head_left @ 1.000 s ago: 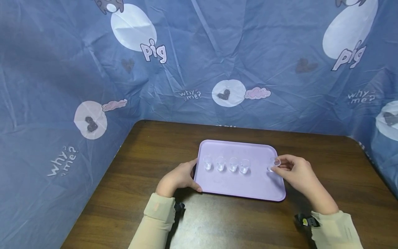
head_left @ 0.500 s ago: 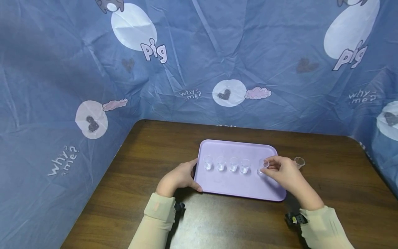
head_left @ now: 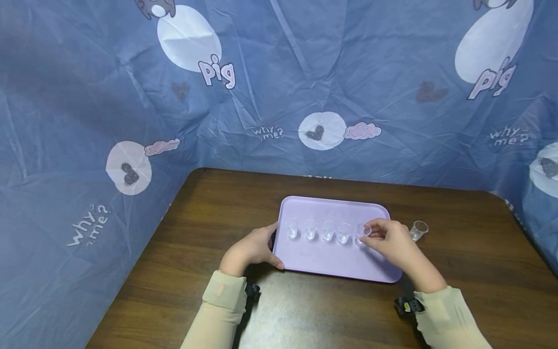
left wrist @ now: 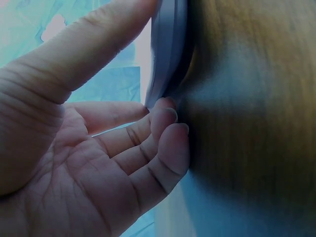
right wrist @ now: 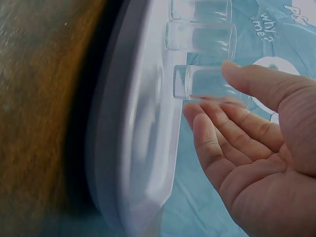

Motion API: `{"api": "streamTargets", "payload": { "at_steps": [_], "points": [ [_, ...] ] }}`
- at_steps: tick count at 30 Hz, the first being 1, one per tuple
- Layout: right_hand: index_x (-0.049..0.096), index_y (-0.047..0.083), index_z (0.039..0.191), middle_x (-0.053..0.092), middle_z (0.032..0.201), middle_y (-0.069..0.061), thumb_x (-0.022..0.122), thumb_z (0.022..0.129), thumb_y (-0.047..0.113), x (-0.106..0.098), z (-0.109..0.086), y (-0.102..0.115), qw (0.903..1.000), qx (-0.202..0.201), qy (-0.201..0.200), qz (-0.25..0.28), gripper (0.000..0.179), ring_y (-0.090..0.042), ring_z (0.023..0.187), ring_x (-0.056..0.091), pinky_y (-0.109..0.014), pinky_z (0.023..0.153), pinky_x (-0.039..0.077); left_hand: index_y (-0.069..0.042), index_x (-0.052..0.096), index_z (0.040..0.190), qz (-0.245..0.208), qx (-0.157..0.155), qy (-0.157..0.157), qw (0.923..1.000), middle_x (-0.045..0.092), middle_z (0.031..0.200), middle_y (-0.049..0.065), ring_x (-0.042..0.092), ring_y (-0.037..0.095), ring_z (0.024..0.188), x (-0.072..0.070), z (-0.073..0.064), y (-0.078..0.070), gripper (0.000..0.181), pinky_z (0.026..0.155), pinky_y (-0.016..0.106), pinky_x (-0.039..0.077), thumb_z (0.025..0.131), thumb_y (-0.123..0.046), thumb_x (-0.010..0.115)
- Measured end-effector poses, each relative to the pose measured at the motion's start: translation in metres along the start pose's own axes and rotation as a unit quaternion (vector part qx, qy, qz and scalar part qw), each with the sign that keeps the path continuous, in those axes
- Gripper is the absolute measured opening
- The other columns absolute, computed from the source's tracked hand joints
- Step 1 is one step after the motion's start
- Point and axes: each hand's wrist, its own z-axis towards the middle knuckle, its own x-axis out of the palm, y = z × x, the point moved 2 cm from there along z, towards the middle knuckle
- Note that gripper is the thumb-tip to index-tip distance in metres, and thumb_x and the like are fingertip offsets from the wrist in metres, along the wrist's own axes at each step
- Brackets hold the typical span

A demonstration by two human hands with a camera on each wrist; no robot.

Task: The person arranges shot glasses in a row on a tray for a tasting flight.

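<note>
A lilac tray [head_left: 322, 259] lies on the table with small clear shot glasses in a row on it. My left hand [head_left: 250, 249] holds its front left corner, thumb along the front rim and fingers against the left side. In the left wrist view the fingertips bend in at the tray's edge [left wrist: 168, 49], down by the table. My right hand [head_left: 394, 242] pinches the shot glass [head_left: 363, 233] at the row's right end between thumb and fingers. That glass [right wrist: 207, 81] stands upright on the tray, a small gap from the neighbouring glass [right wrist: 200, 37].
Another clear shot glass [head_left: 419, 230] stands on the wooden table [head_left: 471, 252], just right of the tray and behind my right hand. Several shot glasses, among them the leftmost one [head_left: 292, 229], line the tray's middle. A blue printed cloth [head_left: 270, 87] hangs behind the table.
My right hand has moved left over the tray with its shot glass, bringing it up to the row. The glass on the table right of the tray has come into view. My left hand stays put.
</note>
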Motion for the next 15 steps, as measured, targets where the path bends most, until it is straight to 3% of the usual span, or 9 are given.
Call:
{"api": "streamTargets", "payload": {
  "at_steps": [15],
  "points": [
    [0.073,-0.004,0.103,0.074,0.092,-0.010,0.085,0.083,0.008,0.0037,0.0000,-0.0012,0.9999,0.006,0.015,0.000,0.027,-0.022,0.083,0.071,-0.026,0.068,0.055,0.001,0.034,0.156,-0.009,-0.001,0.001,1.0000,0.064,0.092,0.005,0.059,0.018,0.078,0.0002,-0.0002,0.0018,0.119,0.076,0.037,0.050,0.059,-0.017,0.101]
  ]
}}
